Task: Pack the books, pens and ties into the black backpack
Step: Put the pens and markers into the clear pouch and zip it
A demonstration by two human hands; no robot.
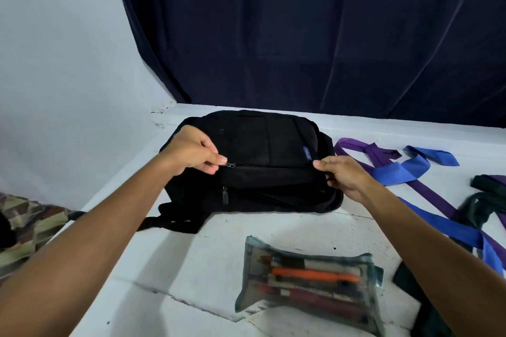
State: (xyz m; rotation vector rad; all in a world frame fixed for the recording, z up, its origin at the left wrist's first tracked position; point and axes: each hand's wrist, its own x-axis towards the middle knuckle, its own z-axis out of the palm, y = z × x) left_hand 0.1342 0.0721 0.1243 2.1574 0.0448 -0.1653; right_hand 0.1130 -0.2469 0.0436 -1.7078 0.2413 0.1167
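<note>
The black backpack (262,150) lies flat on the white table (191,268), front pocket facing me. My left hand (191,154) pinches the zipper pull (230,165) at the left end of the front pocket. At the pocket's right end, my right hand (343,176) grips the backpack's edge. A clear mesh pouch (312,286) with several pens lies near me. To the right of the bag lie a purple tie (380,156), a blue tie (410,167) and a dark green tie (482,205). No books are in view.
A dark blue curtain (315,30) hangs behind the table, with a pale wall (54,63) on the left. Patterned fabric (24,227) sits off the table's left edge. The backpack's straps (172,223) trail toward me. A dark object (408,279) lies at the lower right.
</note>
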